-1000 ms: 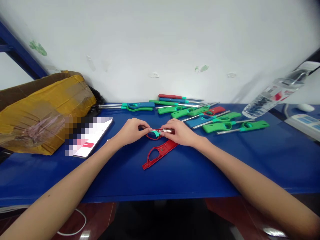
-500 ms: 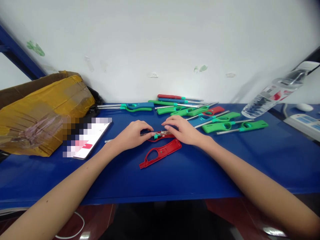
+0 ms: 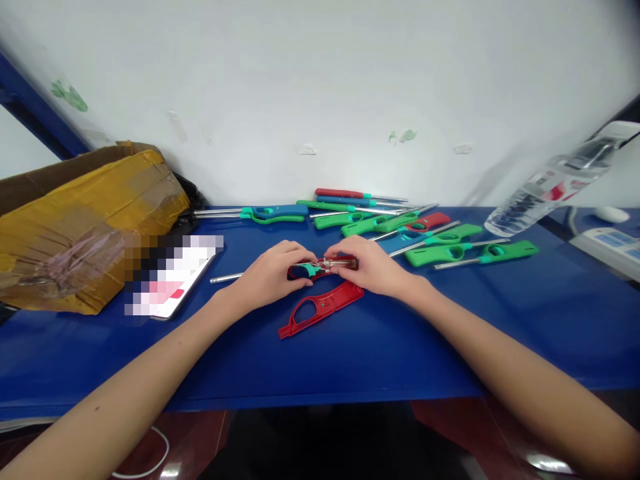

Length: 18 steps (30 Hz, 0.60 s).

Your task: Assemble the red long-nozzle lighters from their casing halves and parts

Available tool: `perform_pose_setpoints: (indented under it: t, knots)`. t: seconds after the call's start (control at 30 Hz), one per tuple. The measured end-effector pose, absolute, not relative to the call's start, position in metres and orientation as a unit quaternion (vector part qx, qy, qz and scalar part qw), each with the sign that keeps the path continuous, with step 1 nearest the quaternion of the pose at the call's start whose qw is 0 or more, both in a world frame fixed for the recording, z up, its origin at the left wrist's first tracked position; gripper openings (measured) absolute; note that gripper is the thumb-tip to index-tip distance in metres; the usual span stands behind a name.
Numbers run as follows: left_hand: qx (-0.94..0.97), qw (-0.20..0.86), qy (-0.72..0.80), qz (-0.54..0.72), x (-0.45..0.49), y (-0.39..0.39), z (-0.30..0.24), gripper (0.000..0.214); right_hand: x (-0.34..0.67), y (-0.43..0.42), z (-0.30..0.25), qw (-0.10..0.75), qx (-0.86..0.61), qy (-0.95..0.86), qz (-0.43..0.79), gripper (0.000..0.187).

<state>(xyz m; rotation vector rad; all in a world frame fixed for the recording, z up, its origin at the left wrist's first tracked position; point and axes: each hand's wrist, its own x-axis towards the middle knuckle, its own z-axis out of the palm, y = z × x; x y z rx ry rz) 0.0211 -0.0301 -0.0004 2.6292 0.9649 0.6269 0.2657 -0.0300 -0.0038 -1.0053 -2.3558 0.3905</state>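
Note:
An opened red stick lighter point(image 3: 354, 263) lies on the blue table between my hands, its green trigger and inner parts exposed. My left hand point(image 3: 275, 272) curls round the lighter's trigger end, thumb on the near side and fingers on the far side. From under this hand a metal tube point(image 3: 225, 277) sticks out to the left. With thumb and fingers, my right hand point(image 3: 370, 265) grips the lighter's inner parts near the middle of the handle; the exact contact is partly hidden. Just in front lies the loose red half shell point(image 3: 325, 307), its inside facing up.
Several assembled lighters, one being green point(image 3: 435, 253), lie along the back and right. A blue-green one point(image 3: 277, 213) is at back left. A taped carton point(image 3: 85, 227) and phone point(image 3: 187, 277) are left. A water bottle point(image 3: 545, 183) and power strip point(image 3: 613, 247) stand right.
My left thumb has moved nearer to me, showing more of the green trigger and the handle. My right fingers have closed in on the inner parts, and more of the metal tube shows.

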Motion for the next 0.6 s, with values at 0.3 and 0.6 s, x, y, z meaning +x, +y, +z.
perform_pose_setpoints:
  t: [0.3,0.6]
  knots:
    - [0.911,0.118,0.331,0.217,0.0217,-0.0315,-0.0013,0.030,0.2659,-0.0312,-0.0038,0.281,-0.375,-0.872,0.145,0.019]
    - [0.924,0.073,0.312,0.208,0.0192,-0.0314,0.0007,0.018,0.2664,-0.0319,-0.0028,0.280,-0.370,-0.874,0.143,0.019]
